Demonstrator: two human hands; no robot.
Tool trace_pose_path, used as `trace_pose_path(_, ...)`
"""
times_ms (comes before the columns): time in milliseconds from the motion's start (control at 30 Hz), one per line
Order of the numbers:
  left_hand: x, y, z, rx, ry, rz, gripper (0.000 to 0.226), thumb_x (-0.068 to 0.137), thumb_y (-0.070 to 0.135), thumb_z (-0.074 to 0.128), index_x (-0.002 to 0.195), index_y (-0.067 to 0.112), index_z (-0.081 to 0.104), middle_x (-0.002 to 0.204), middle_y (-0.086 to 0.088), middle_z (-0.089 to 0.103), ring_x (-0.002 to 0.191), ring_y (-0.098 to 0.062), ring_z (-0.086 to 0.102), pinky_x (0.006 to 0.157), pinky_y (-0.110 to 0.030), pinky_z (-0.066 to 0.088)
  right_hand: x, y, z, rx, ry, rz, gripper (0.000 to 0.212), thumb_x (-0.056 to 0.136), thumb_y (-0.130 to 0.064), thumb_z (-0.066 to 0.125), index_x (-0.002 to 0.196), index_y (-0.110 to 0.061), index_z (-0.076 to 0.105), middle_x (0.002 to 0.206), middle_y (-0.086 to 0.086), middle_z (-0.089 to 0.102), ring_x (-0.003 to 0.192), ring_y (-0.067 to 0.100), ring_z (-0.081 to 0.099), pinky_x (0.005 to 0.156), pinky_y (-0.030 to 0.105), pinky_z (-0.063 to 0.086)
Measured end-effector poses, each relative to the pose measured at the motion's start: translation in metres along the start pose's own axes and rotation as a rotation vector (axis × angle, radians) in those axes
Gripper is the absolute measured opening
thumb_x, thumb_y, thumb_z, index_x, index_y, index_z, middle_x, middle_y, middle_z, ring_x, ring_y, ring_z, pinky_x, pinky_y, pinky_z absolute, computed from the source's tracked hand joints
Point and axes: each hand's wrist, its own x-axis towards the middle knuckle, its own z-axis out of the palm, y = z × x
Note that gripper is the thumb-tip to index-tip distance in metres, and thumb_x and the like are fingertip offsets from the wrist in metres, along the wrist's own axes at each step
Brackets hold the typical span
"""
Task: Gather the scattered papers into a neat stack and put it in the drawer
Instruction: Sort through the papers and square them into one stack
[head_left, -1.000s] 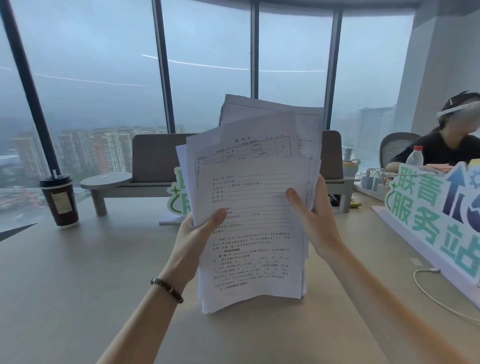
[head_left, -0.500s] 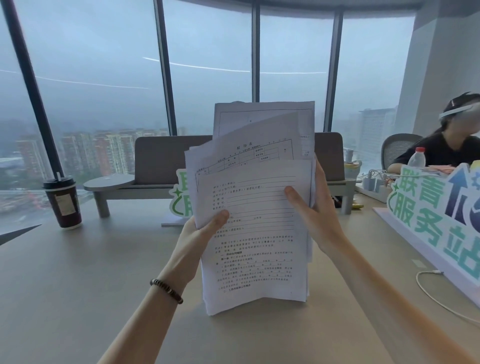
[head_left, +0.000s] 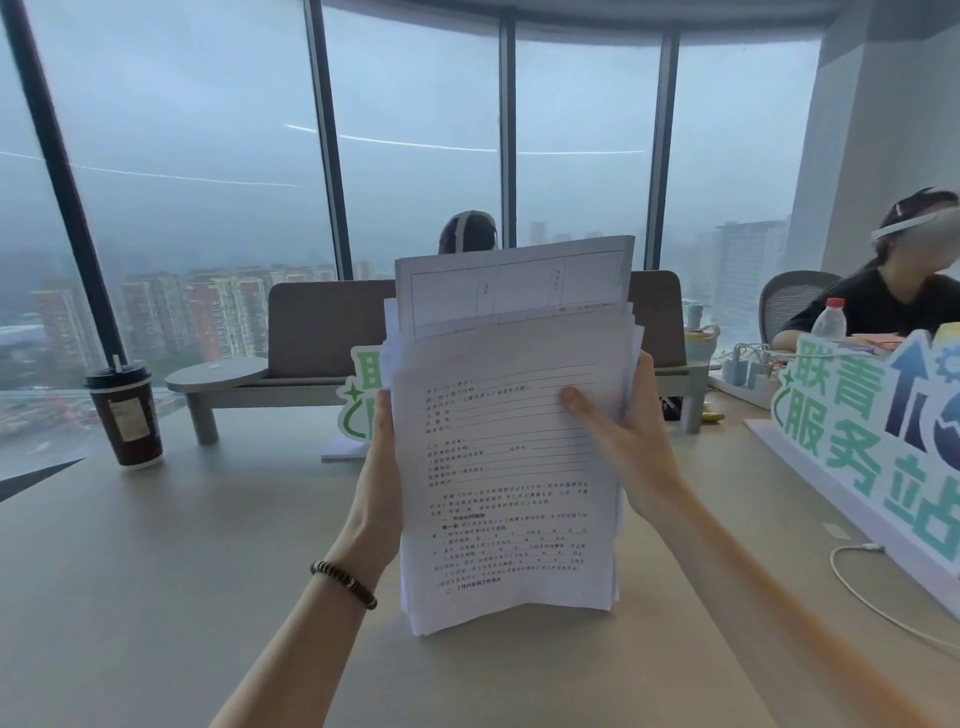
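A thick stack of white printed paper sheets (head_left: 506, 457) stands upright in front of the person, its long axis vertical and its bottom edge resting on or just above the pale beige tabletop (head_left: 156, 571); which of the two cannot be told. The printed face is turned toward the camera, text upright, and several rear sheets stick up past the front one, so the top edge is uneven. The left hand (head_left: 378, 483) holds the stack's left edge, palm flat along it with the fingers hidden behind the sheets. The right hand (head_left: 631, 447) grips the right edge, thumb pressed across the front page and fingers curled round the back. A dark beaded bracelet (head_left: 344, 583) circles the left wrist. A dark paper cup with a black lid (head_left: 124, 415) stands on the table well to the left. A green and white sign with large characters (head_left: 862, 441) stands along the right.
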Motion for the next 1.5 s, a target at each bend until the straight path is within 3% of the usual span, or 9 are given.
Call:
trace_pose_path(167, 0.003, -0.001, 0.004, -0.009, 0.066, 0.018, 0.066, 0.073, 0.08, 0.036, 0.104, 0.037, 0.075, 0.106, -0.004, 0.077, 0.1, -0.028, 0.072, 0.096, -0.059, 0.052, -0.001, 0.001, 0.0, 0.047, 0.005, 0.019, 0.048, 0.086, -0.023, 0.077, 0.123, -0.035, 0.05, 0.114, -0.018, 0.069, 0.105, 0.005, 0.068, 0.082, 0.028, 0.057)
trace_pose_path(367, 0.001, -0.012, 0.006, 0.019, 0.055, 0.059, 0.089, 0.08, 0.088, 0.023, 0.136, 0.03, 0.058, 0.124, -0.01, 0.07, 0.113, -0.028, 0.068, 0.094, -0.047, 0.056, 0.001, 0.005, 0.005, -0.097, 0.11, 0.015, 0.037, 0.083, -0.032, 0.081, 0.107, -0.036, 0.053, 0.102, -0.024, 0.069, 0.092, -0.001, 0.067, 0.082, 0.033, 0.058)
trace_pose_path(500, 0.0, -0.024, 0.0, 0.107, -0.018, 0.158, 0.078, 0.064, 0.094, 0.047, 0.111, 0.037, 0.072, 0.116, -0.007, 0.073, 0.112, -0.032, 0.067, 0.094, -0.052, 0.055, 0.003, -0.002, 0.017, -0.16, 0.199, 0.013, 0.039, 0.083, -0.03, 0.079, 0.107, -0.024, 0.049, 0.093, -0.017, 0.064, 0.079, -0.013, 0.061, 0.063, 0.013, 0.052)
trace_pose_path(633, 0.0, -0.03, -0.007, 0.195, -0.038, 0.199, 0.061, 0.076, 0.053, 0.079, 0.12, 0.014, 0.063, 0.111, -0.006, 0.074, 0.104, -0.027, 0.071, 0.082, -0.04, 0.061, 0.002, -0.007, 0.027, -0.203, 0.248, 0.009, 0.041, 0.084, -0.026, 0.078, 0.111, -0.02, 0.048, 0.095, -0.02, 0.06, 0.075, -0.022, 0.056, 0.056, 0.001, 0.043)
trace_pose_path(700, 0.005, -0.034, -0.007, 0.297, 0.028, 0.18, 0.039, 0.082, 0.023, 0.081, 0.116, 0.017, 0.064, 0.107, -0.002, 0.075, 0.101, -0.024, 0.072, 0.08, -0.041, 0.062, -0.001, -0.008, 0.027, -0.199, 0.236, -0.004, 0.04, 0.085, -0.024, 0.077, 0.112, -0.019, 0.048, 0.095, -0.019, 0.061, 0.074, -0.021, 0.056, 0.055, 0.002, 0.043)
trace_pose_path(833, 0.01, -0.033, 0.002, 0.321, 0.145, 0.118, 0.017, 0.085, 0.008, 0.076, 0.094, 0.021, 0.068, 0.095, -0.001, 0.074, 0.092, -0.025, 0.072, 0.074, -0.038, 0.062, -0.006, -0.011, 0.024, -0.21, 0.216, -0.056, 0.041, 0.087, -0.025, 0.076, 0.114, -0.022, 0.047, 0.098, -0.02, 0.062, 0.083, -0.01, 0.062, 0.06, 0.007, 0.048)
trace_pose_path(1100, 0.007, -0.024, 0.014, 0.061, 0.155, -0.042, 0.016, 0.087, 0.004, 0.07, 0.103, 0.006, 0.073, 0.1, -0.013, 0.077, 0.095, -0.034, 0.072, 0.085, -0.049, 0.059, -0.021, -0.008, 0.015, -0.309, 0.123, -0.188, 0.034, 0.095, -0.013, 0.063, 0.118, -0.026, 0.042, 0.106, -0.017, 0.061, 0.092, -0.013, 0.06, 0.07, 0.005, 0.045)
trace_pose_path(1233, -0.001, -0.038, 0.003, 0.074, 0.052, -0.108, 0.021, 0.092, 0.016, 0.068, 0.112, 0.01, 0.072, 0.103, -0.008, 0.078, 0.096, -0.029, 0.074, 0.084, -0.044, 0.059, -0.031, 0.027, 0.004, -0.326, 0.004, 0.007, 0.03, 0.097, -0.033, 0.062, 0.118, -0.024, 0.043, 0.114, -0.01, 0.062, 0.105, 0.007, 0.063, 0.072, 0.02, 0.054)
trace_pose_path(1500, 0.0, -0.048, -0.001, 0.338, 0.048, 0.131, 0.016, 0.091, 0.033, 0.068, 0.1, 0.021, 0.073, 0.096, 0.003, 0.078, 0.091, -0.018, 0.075, 0.08, -0.045, 0.061, -0.027, 0.029, -0.003, -0.333, 0.022, 0.067, 0.03, 0.093, -0.037, 0.067, 0.116, -0.032, 0.048, 0.108, -0.021, 0.064, 0.096, -0.009, 0.06, 0.067, 0.014, 0.052)
